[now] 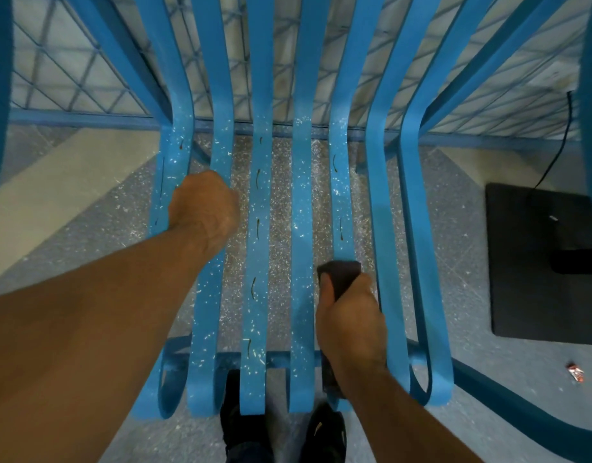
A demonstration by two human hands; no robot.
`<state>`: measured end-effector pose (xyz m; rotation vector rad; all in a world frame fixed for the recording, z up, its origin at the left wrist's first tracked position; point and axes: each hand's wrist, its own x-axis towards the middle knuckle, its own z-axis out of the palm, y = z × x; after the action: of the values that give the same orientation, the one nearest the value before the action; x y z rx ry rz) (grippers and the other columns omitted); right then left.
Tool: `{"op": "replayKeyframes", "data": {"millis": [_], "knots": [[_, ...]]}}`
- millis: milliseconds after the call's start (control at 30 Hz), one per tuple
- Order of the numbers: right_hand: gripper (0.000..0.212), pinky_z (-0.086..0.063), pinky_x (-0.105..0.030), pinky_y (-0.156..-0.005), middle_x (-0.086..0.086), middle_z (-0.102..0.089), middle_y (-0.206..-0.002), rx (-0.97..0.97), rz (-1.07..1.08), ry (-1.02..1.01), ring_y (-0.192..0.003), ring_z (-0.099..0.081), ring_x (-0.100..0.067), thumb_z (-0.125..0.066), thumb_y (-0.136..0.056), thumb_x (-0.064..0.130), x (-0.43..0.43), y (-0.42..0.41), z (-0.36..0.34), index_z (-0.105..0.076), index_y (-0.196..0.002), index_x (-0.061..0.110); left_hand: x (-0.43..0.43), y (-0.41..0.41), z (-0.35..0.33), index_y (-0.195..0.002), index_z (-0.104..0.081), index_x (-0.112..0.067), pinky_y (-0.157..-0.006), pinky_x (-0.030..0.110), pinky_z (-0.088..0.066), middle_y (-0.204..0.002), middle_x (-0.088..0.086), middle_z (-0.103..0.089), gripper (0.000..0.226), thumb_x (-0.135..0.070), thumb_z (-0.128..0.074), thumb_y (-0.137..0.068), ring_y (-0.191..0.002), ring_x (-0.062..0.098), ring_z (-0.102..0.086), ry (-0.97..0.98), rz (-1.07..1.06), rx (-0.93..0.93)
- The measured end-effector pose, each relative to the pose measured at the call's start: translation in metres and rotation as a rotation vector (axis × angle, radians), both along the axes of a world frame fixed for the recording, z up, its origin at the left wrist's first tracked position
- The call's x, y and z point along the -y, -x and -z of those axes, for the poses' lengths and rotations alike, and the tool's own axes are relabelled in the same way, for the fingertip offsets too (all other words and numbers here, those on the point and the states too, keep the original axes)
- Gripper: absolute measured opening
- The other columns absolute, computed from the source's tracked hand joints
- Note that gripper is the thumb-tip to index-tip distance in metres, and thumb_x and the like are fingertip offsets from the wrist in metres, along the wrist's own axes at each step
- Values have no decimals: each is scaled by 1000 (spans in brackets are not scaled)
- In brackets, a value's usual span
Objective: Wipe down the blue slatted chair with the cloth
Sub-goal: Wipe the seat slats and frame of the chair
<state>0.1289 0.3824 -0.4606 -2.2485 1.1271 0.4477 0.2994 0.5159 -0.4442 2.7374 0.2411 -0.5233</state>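
Chair point(301, 195): a blue slatted chair is filling most of the frame, its curved slats running from the top edge down to the rolled front lip at the bottom centre.
Slat surface: white specks are covering the left and middle slats; short dark marks point(258, 178) are showing on several of them. The two slats at far right are looking plain blue.
Left hand point(204, 208): reaching in from the lower left, it is gripping the second slat from the left at centre left of the frame, fingers curled around it.
Right hand point(349, 325): at lower centre right, it is closed around the cloth and pressing it onto the fifth slat from the left.
Cloth point(341, 274): a dark cloth is sticking out above the right hand's fingers, lying on that slat; a dark end is also hanging below the wrist.
Floor point(471, 295): grey speckled flooring is showing between and around the slats.
Mat point(538, 262): a black mat is lying at the right edge, with a black cable point(561, 145) running up from it.
Wrapper point(575, 374): a small scrap is lying on the floor at lower right.
Shoes point(241, 429): black shoes are standing at bottom centre, just below the front lip.
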Motion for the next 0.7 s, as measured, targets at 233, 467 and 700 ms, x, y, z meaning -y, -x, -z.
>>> {"op": "replayKeyframes", "data": {"millis": [233, 467, 700], "knots": [[59, -52, -45, -88, -11, -50, -139, 56, -113, 77, -112, -59, -32, -33, -100, 51, 3, -30, 8, -22, -145, 14, -3, -5, 11, -81, -43, -11, -52, 27, -33, -64, -1, -39, 28, -29, -53, -99, -58, 15, -41, 37, 30, -38], [65, -50, -45, -95, -2, -38, -152, -45, -118, 67, -122, -55, -30, -39, -99, 46, -11, 28, 1, -10, -153, 22, -5, -18, 12, -65, -43, -9, -43, 25, -30, -67, 4, -47, 35, -18, -58, -96, -56, 15, -44, 9, 21, -183], [47, -40, -27, -52, 5, -56, -77, 36, 92, -3, -63, -53, -12, -38, -94, 64, 10, -46, 4, -44, -107, 19, -5, -27, 15, -71, -52, -5, -49, 29, -41, -77, 10, -58, 22, -9, -63, -90, -64, 21, -54, -73, 97, -249]]}}
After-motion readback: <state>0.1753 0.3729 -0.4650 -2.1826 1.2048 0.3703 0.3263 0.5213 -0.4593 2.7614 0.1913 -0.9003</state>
